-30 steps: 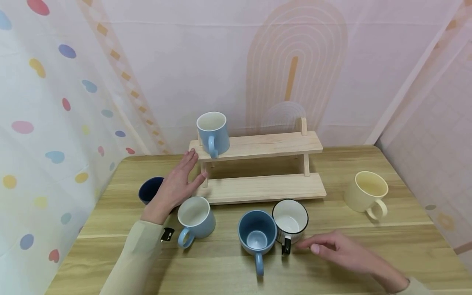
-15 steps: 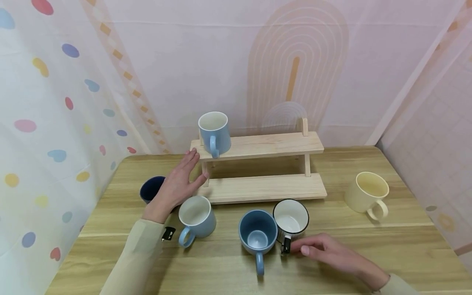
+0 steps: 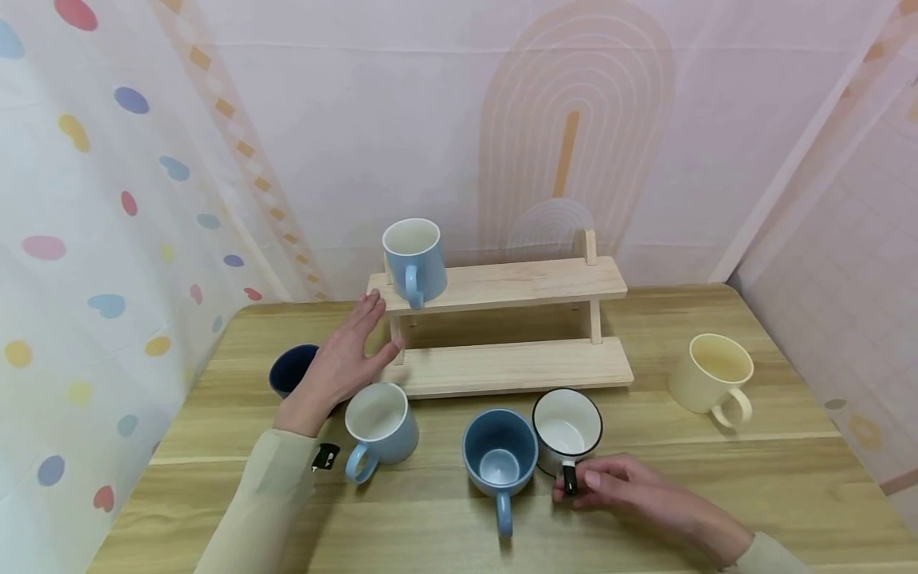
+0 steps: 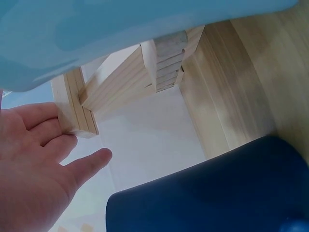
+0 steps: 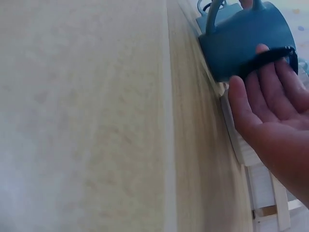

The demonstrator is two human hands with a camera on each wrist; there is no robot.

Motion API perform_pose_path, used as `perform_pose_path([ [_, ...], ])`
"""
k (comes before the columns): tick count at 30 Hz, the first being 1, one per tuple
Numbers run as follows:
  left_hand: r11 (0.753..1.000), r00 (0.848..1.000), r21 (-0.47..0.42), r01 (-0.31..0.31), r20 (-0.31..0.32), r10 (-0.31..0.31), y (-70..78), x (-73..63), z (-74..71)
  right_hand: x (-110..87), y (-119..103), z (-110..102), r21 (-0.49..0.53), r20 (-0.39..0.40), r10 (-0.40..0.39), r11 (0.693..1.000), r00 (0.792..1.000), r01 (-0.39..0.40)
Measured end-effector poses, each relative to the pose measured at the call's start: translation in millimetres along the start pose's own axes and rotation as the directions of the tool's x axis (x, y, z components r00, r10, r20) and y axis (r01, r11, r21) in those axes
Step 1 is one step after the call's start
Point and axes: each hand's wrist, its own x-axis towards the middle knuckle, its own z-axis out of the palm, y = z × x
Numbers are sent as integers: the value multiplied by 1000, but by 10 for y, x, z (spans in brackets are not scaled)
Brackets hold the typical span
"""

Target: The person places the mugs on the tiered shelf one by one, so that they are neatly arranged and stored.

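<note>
My left hand (image 3: 337,367) rests its straight fingertips against the left end of the wooden two-tier rack (image 3: 502,367), its thumb spread. The left wrist view shows those fingers at the end of the upper board (image 4: 75,104). At the rack's front right stands a white mug (image 3: 566,426) with a dark rim and black handle (image 5: 268,59). My right hand (image 3: 634,490) has its fingers hooked through that handle, with the thumb near it. Touching or very near this mug's left side is a grey-blue mug (image 3: 500,454), its handle toward me.
A light-blue mug (image 3: 416,267) stands on the upper shelf's left end. Another light-blue mug (image 3: 383,426) is in front of the rack. A navy mug (image 3: 292,369) sits partly behind my left hand. A yellow mug (image 3: 706,375) stands at the table's right.
My right hand has moved left to the white mug's handle and its fingers have passed behind it. The handle has swung slightly right. The left hand has stayed put.
</note>
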Motion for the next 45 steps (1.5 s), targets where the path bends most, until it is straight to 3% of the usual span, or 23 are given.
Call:
perform_pose_path([
  [4,1000,1000,-9,11,-1,-11,-10,-11,-10,-21,8,-27,-2,-71,-17,1000,997,17],
  [11,1000,1000,-12,20,2,-20,-26,-26,-3,-37,-24,-48,-44,-228,19,999,974,-30],
  [20,1000,1000,-20,3,-15,-3,-26,-26,6,-37,-37,21,-147,-316,37,985,948,-87],
  [25,1000,1000,-20,-6,-18,5,-6,-14,21,-62,-51,19,-172,-336,55,978,940,-119],
  [33,999,1000,-24,-25,-9,25,55,33,59,-100,-27,-25,-165,-303,-6,985,953,-47],
  [38,999,1000,-26,-28,-9,28,96,62,85,-136,-57,-23,-164,-334,-45,986,942,-11],
  [45,999,1000,-39,-28,-11,28,131,73,116,-162,-219,-38,-266,-353,-102,964,930,5],
])
